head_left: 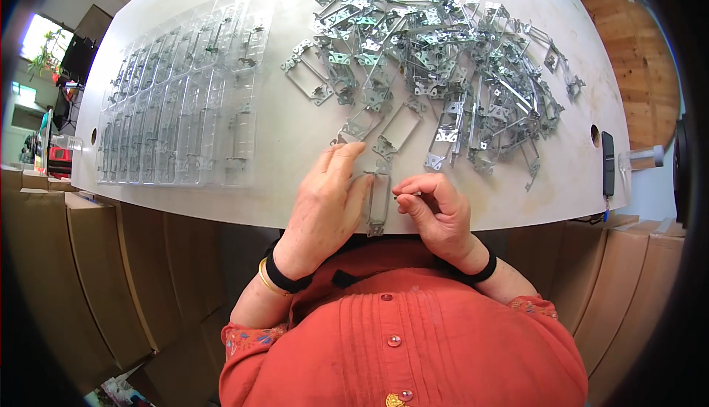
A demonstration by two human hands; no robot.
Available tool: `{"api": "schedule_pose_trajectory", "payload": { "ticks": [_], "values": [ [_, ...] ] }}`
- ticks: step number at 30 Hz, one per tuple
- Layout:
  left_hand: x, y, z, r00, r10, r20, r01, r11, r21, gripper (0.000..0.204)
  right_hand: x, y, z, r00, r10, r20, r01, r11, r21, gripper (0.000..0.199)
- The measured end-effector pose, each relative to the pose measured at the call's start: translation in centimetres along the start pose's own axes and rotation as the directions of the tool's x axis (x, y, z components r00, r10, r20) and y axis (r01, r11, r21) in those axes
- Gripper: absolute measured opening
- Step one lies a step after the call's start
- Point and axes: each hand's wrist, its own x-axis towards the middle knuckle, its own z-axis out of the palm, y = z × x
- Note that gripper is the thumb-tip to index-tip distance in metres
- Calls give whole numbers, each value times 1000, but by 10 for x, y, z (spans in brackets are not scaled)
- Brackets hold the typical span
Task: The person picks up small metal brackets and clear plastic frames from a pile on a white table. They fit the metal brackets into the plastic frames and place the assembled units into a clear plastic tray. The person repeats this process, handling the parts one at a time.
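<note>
A narrow rectangular metal frame bracket (379, 199) lies at the table's front edge, between my two hands. My left hand (325, 199) is at its left side, fingers stretched forward and the thumb apart from them. The thumb touches or nearly touches the bracket's left side; the fingertips reach another metal frame (364, 121) just beyond. To the right of the bracket, my right hand (441, 213) is closed in a pinch. Something tiny shows at its fingertips, too small to name. One more rectangular metal frame (399, 129) lies a little farther off.
A large heap of metal frame brackets (443, 45) covers the table's far middle and right. On the left sits a clear plastic tray (177, 183) with brackets in its slots. A black phone-like device (608, 165) lies at the right edge. Cardboard boxes (111, 259) stand below the table.
</note>
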Motion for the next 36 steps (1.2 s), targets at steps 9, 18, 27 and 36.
{"api": "schedule_pose_trajectory", "payload": {
  "ticks": [9,18,27,36],
  "values": [
    [-34,11,12,994,-102,38,101,994,39,27,2,-1,0,999,-16,-33,16,1000,-7,13],
    [-40,3,10,997,-77,-20,79,987,138,14,6,-3,0,990,-124,-66,117,988,-100,13],
    [-33,-10,-3,996,4,-87,9,988,154,7,7,-5,1,988,-134,-76,122,982,-141,18],
    [-37,-7,-4,986,-161,33,164,977,-133,3,9,-9,5,990,-91,-106,71,982,-174,15]
  ]
}}
